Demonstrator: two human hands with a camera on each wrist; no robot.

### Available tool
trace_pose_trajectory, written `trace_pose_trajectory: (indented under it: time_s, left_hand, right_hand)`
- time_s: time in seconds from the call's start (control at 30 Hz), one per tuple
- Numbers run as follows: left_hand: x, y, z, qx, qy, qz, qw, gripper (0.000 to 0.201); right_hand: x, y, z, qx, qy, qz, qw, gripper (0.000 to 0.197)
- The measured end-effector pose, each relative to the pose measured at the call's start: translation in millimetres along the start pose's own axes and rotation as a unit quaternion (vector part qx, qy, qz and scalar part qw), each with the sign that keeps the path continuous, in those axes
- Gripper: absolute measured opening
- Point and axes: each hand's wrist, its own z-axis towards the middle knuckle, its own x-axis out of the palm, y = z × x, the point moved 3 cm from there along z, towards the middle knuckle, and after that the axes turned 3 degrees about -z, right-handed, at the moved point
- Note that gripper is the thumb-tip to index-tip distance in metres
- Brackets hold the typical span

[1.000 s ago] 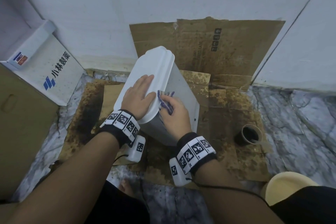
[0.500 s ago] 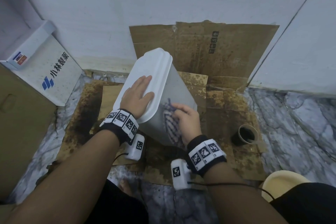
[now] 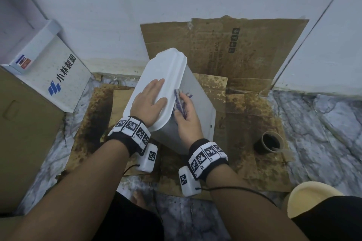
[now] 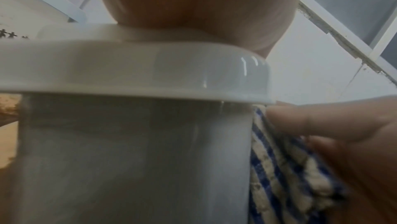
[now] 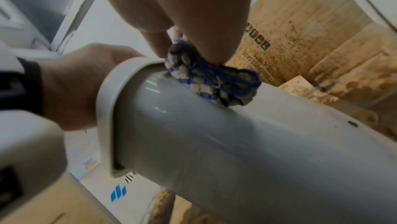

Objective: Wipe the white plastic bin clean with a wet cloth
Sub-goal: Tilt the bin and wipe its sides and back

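The white plastic bin (image 3: pixel 195 107) stands tilted on stained cardboard, its lid (image 3: pixel 162 68) facing up and to the left. My left hand (image 3: pixel 149 101) lies flat on the lid with straight fingers. My right hand (image 3: pixel 186 111) holds a bunched blue-and-white cloth (image 3: pixel 179 101) against the bin's side wall just under the lid rim. The right wrist view shows the cloth (image 5: pixel 212 83) pressed on the grey-white wall (image 5: pixel 236 142) next to the lid's edge. In the left wrist view the cloth (image 4: pixel 285 173) sits at the right of the bin (image 4: pixel 133 159), held by fingers (image 4: pixel 322 120).
Stained brown cardboard (image 3: pixel 244 49) covers the floor and leans on the white wall. A small cup of dark liquid (image 3: pixel 270 142) stands at the right. A white printed box (image 3: pixel 51 70) leans at the left, with a brown carton (image 3: pixel 21 129) below it. A cream stool (image 3: pixel 313 195) is bottom right.
My right hand has slid the cloth from lower on the bin's side back up to just under the lid rim. My left hand has stayed flat on the lid.
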Motion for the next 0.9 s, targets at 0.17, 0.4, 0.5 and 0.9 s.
trace_pose_trajectory:
  time_s: [0.17, 0.4, 0.5, 0.9]
  left_hand:
    - [-0.2, 0.1, -0.1, -0.001, 0.000, -0.005, 1.000, 0.067]
    - [-3.4, 6.6, 1.3, -0.001, 0.001, -0.011, 1.000, 0.067]
    - [-5.3, 13.1, 1.2, -0.012, 0.002, -0.018, 1.000, 0.066]
    - [-11.2, 31.2, 2.0, -0.024, 0.008, -0.052, 0.998, 0.066]
  right_hand:
    - [5.4, -11.9, 8.0, -0.041, -0.009, -0.095, 0.995, 0.049]
    - [3.5, -34.3, 14.3, -0.037, -0.004, -0.150, 0.988, 0.047]
    - [-1.0, -48.2, 14.6, -0.025, -0.011, -0.151, 0.988, 0.047]
    - [-33.0, -115.9, 15.7, 0.051, -0.080, -0.140, 0.986, 0.046]
